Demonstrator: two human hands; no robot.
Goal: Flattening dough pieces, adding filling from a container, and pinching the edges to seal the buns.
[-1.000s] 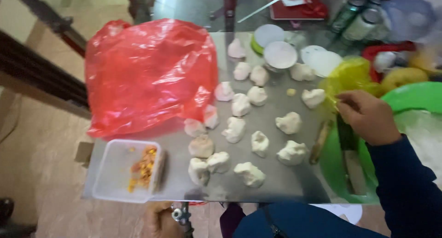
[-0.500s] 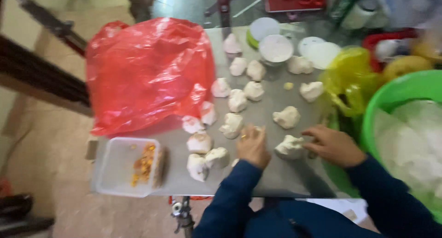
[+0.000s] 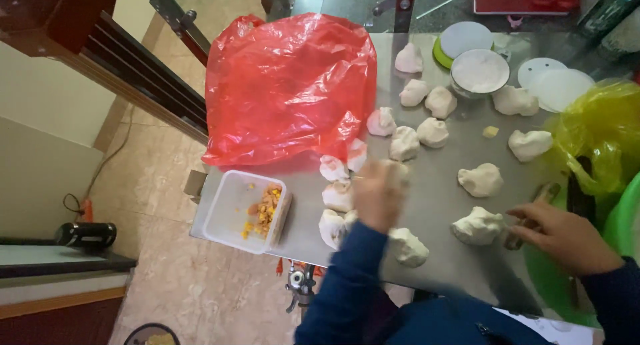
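Several white dough lumps lie on the grey metal table (image 3: 440,265). My left hand (image 3: 379,197) is blurred and hovers over the lumps at the table's front middle, covering one. Whether it grips dough I cannot tell. A dough lump (image 3: 408,246) sits just below it and others (image 3: 337,195) just to its left. My right hand (image 3: 565,237) is at the front right with its fingers closed around a wooden rolling pin (image 3: 545,195), right beside a large dough lump (image 3: 477,225).
A big red plastic bag (image 3: 287,85) fills the table's left back. A clear plastic box (image 3: 233,208) with yellow-orange filling stands at the front left corner. Round white lids and a bowl (image 3: 480,72) sit at the back, with a yellow bag (image 3: 600,128) and a green basin (image 3: 627,215) on the right.
My left hand came up from below the table onto the dough lumps and has shifted slightly back. My right hand dropped from the yellow bag to the rolling pin.
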